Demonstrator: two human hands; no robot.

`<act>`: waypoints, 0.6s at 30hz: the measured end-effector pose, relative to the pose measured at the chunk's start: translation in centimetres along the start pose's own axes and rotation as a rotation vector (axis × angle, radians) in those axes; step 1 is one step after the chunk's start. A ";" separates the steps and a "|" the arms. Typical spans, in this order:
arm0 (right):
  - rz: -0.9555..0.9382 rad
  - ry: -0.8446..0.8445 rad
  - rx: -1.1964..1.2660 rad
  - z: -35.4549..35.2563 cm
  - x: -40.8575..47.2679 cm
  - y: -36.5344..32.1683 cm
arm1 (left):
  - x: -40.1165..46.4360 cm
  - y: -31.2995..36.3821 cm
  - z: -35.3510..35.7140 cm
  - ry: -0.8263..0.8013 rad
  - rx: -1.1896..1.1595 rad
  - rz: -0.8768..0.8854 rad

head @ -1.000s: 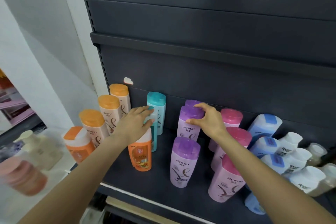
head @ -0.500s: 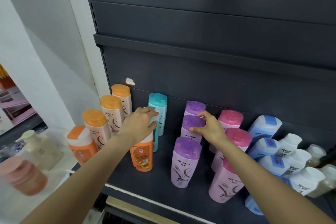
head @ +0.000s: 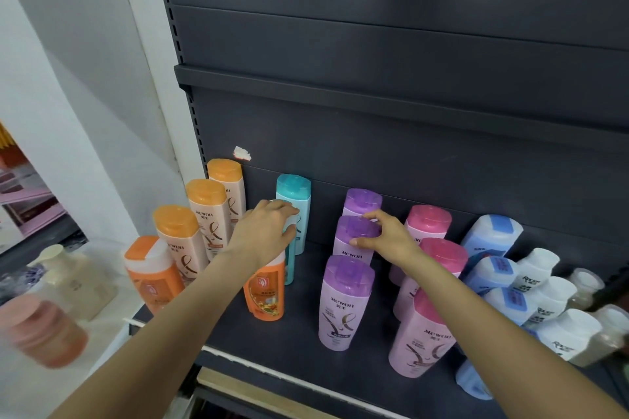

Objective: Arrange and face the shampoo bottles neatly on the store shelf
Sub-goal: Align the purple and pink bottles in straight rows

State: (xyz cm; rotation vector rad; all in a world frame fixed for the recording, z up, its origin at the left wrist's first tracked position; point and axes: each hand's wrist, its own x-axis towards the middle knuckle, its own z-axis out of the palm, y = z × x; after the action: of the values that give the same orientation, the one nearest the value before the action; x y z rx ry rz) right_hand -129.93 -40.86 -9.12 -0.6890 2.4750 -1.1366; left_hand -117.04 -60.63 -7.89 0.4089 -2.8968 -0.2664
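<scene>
On the dark grey metal store shelf (head: 299,326), both hands work among upright plastic shampoo bottles. The left hand (head: 263,231) reaches in from the near left and curls its fingers (head: 284,209) over the top of a teal bottle (head: 289,265) that stands mostly hidden behind the hand, grasping it at the cap; only the lower body shows, just behind a small orange bottle with a white cap (head: 265,289). A second teal-capped bottle (head: 295,201) stands just behind, against the shelf's back panel.

The right hand (head: 388,238) comes in from the near right and pinches the purple cap of the middle lilac bottle (head: 354,238), thumb on the near edge of the cap and fingertips (head: 369,216) on the far edge, the fingers only partly closed around it. This bottle stands in a column of three: a purple-capped one (head: 362,202) behind it at the back and a larger lilac bottle (head: 345,303) in front, label facing outward.

To the left runs a diagonal row of pale bottles with orange caps (head: 207,211), ending in an orange bottle (head: 149,272) at the near left edge. To the right stand pink-capped bottles (head: 425,333), then blue bottles (head: 490,238) and white bottles (head: 544,299) crowded at the far right.
</scene>
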 end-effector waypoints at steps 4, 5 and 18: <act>-0.080 0.079 0.045 -2.4 -0.3 -0.1 | 0.6 2.2 -0.9 0.105 -0.087 0.036; -0.115 0.126 -0.007 -3.4 -0.3 0.1 | 1.0 3.1 -1.1 0.120 -0.117 0.063; -0.050 0.047 -0.452 -10.2 3.7 5.6 | 12.0 9.0 3.3 -0.223 -0.206 0.032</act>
State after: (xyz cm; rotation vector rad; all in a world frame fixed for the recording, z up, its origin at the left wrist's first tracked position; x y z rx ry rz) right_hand -139.52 -33.43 -7.42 -0.8540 2.7979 -0.6104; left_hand -131.33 -55.08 -7.12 0.3144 -3.0449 -0.6364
